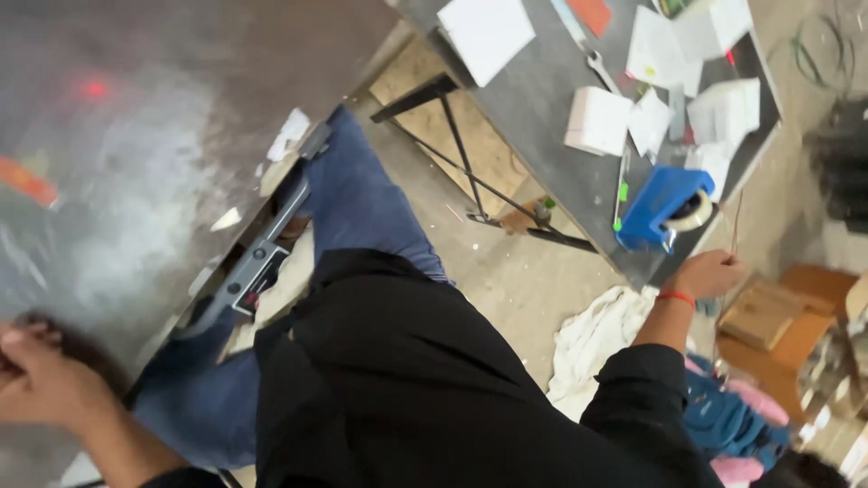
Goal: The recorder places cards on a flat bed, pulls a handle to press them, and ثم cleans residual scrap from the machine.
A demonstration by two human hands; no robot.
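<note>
Sheet metal [154, 136] lies under our left hand [36, 375], a big grey, scuffed panel that spreads up and away from it. Our left hand rests curled on the sheet's near edge, fingers bent; the blur keeps us from telling whether it grips anything, so we cannot say it holds more than the surface itself. Just right of that hand, under the sheet's edge, we see a grey metal bracket [249, 280] and our blue-trousered leg [362, 217].

Further right, across the floor gap, stands a dark table [533, 99] strewn with white paper sheets [485, 32], a white box [597, 120] and a wrench [601, 70]. A blue tape dispenser [665, 206] sits at the table's near edge, just above our right hand [710, 274]. That hand is closed into a loose fist around a thin wire or rod [734, 221], with a red band at the wrist. Below it lies a white cloth [592, 339]; to its right, cardboard boxes [768, 316].

We judge the work barely begun: the sheet shows no cut or fastening, and the tape sits untouched.
</note>
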